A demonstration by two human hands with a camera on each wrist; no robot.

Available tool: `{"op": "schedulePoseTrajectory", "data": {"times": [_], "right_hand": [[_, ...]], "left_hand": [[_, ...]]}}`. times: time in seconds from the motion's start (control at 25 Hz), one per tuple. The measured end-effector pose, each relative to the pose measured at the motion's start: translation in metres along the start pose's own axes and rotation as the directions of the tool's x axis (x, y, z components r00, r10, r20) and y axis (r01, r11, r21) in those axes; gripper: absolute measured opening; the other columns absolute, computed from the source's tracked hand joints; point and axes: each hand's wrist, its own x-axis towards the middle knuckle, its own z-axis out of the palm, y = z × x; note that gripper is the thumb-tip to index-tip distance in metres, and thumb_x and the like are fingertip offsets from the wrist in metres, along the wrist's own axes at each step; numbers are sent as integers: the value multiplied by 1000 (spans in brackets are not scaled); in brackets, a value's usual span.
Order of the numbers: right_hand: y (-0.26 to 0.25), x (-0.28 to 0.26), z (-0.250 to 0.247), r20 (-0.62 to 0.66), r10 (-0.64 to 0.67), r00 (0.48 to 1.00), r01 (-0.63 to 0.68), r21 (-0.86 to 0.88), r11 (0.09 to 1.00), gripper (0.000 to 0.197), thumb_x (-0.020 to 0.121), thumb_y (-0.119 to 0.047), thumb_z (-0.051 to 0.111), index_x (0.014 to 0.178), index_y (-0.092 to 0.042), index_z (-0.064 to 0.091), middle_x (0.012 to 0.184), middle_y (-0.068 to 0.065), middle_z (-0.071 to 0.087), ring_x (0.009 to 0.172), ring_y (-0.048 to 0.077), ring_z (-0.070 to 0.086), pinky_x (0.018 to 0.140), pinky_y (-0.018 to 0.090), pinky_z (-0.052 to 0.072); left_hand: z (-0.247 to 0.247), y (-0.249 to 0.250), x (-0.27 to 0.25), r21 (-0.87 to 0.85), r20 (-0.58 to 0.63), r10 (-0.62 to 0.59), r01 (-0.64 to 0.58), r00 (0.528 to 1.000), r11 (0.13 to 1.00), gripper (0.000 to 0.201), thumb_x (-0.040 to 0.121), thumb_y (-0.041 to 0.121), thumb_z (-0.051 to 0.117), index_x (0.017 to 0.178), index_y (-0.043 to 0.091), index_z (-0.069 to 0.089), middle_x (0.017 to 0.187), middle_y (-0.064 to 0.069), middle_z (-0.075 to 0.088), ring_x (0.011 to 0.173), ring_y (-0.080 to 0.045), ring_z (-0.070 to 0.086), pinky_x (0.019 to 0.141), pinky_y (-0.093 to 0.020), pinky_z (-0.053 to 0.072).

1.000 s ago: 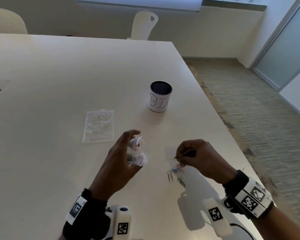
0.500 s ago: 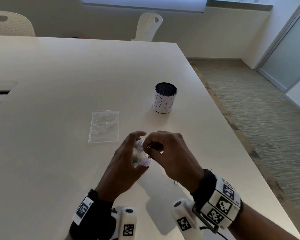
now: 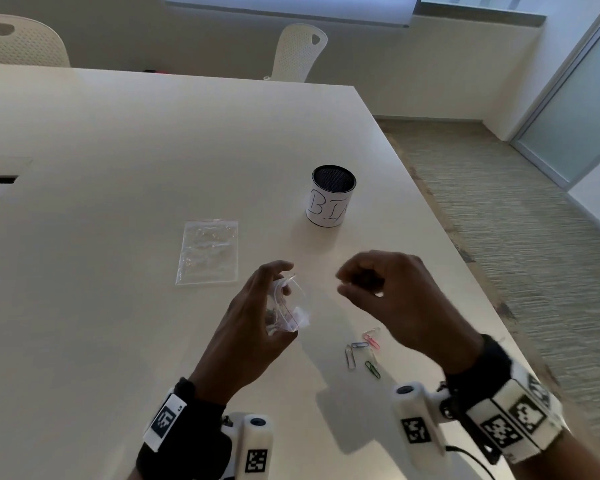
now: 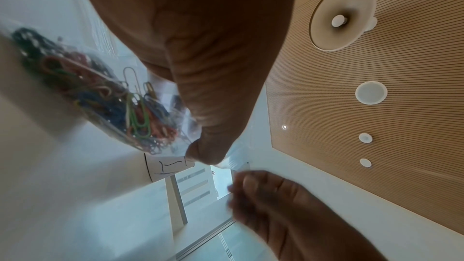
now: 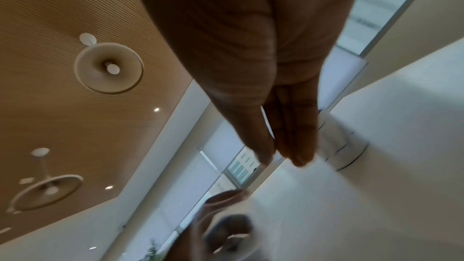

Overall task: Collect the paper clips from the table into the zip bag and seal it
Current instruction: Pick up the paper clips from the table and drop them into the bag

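- Since half a second ago, the right hand has pulled away from the zip bag and now hovers apart from it, fingers loosely curled with thumb near fingertips, holding nothing visible.
- Left hand grips the zip bag above the surface, fingers curled round it; coloured clips fill it.
- Loose paper clips lie on the surface just right of the bag, under the right hand.
- Beyond the bag: a flat spare bag and a labelled cup.
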Motion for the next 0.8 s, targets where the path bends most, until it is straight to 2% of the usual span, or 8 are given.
{"op": "schedulePoseTrajectory", "data": {"times": [0.08,0.16,0.24,0.32,0.4,0.56,0.64,0.8], "right_hand": [[27,-13,-15,166,151,974,-117,-195,974,42,79,-38,87,115,-23,72,103,-9,72,86,7,70,79,25,59],[48,-31,-18,313,304,900,-159,-412,897,78,71,-54,86,138,-27,56,126,-10,60,101,6,63,90,25,57],[57,-49,-11,367,356,859,-162,-464,871,94,69,-55,87,148,-27,44,134,-11,48,108,5,56,97,24,53],[59,-57,1,339,309,889,-146,-431,891,81,73,-43,89,143,-26,51,128,-12,49,99,4,55,92,18,50],[62,-55,11,269,240,933,-138,-349,927,51,78,-30,88,124,-25,67,113,-14,55,87,4,60,81,17,50],[66,-46,22,184,170,968,-113,-282,953,8,88,-20,80,95,-21,75,95,-12,63,80,7,65,77,30,57],[65,-44,23,149,152,977,-109,-267,958,9,91,-24,77,98,-19,76,94,-9,65,80,8,66,78,34,58],[52,-46,27,194,242,951,-178,-297,938,55,83,-54,76,126,-22,66,113,-7,62,95,11,66,88,29,56]], "left_hand": [[-1,1,0,-1,-5,-5,5,1000,1000,72,82,12,80,138,38,43,113,15,59,86,-12,65,73,-13,54],[-1,1,0,5,-5,-3,3,1000,1000,72,82,13,80,138,39,43,112,16,59,86,-12,65,74,-14,55],[-1,1,0,9,-3,0,0,1000,1000,73,81,13,80,138,39,43,112,15,59,87,-12,65,74,-14,54],[-1,1,0,8,-3,-1,1,1000,1000,72,81,14,80,138,38,43,112,14,59,88,-11,65,74,-13,54],[-1,1,0,18,-2,-1,1,1000,1000,73,81,14,80,138,37,43,112,14,60,88,-11,65,74,-13,54],[-2,2,1,9,-7,10,-10,1000,1000,70,82,14,80,138,35,44,112,12,59,87,-11,65,72,-11,53],[-2,2,0,5,-8,13,-13,1000,1000,69,82,15,80,138,35,44,111,12,59,88,-11,65,72,-11,53],[-2,0,0,19,-15,22,-22,1000,1000,70,83,16,80,138,36,43,111,13,59,88,-11,65,72,-12,53]]}}
